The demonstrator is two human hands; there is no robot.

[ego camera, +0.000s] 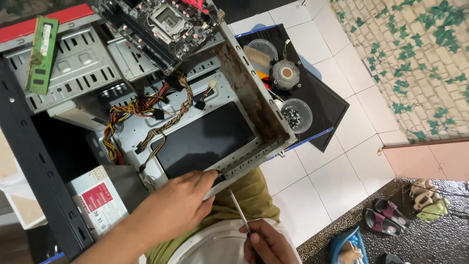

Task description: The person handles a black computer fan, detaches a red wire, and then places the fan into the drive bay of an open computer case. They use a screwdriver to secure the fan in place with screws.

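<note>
Seen from above, an opened computer case [195,122] lies on its side across the person's lap, its near rim directly under both hands. The left hand [178,200] grips that rim, fingers curled over the metal edge. The right hand [268,244], closer to the body, is closed around the handle of a screwdriver [238,208]; the shaft's long axis runs up and slightly left, its tip meeting the rim just beside the left fingertips. Inside the case, a bundle of coloured cables [141,117] lies left of the dark floor panel. A power supply unit [100,198] sits beside the left forearm. A motherboard [161,24] rests on the far end. To the right, a black panel [317,102] on the tiled floor [312,195] carries a cooler fan [286,73] and a clear bowl of screws [295,116]; open floor lies beyond.
</note>
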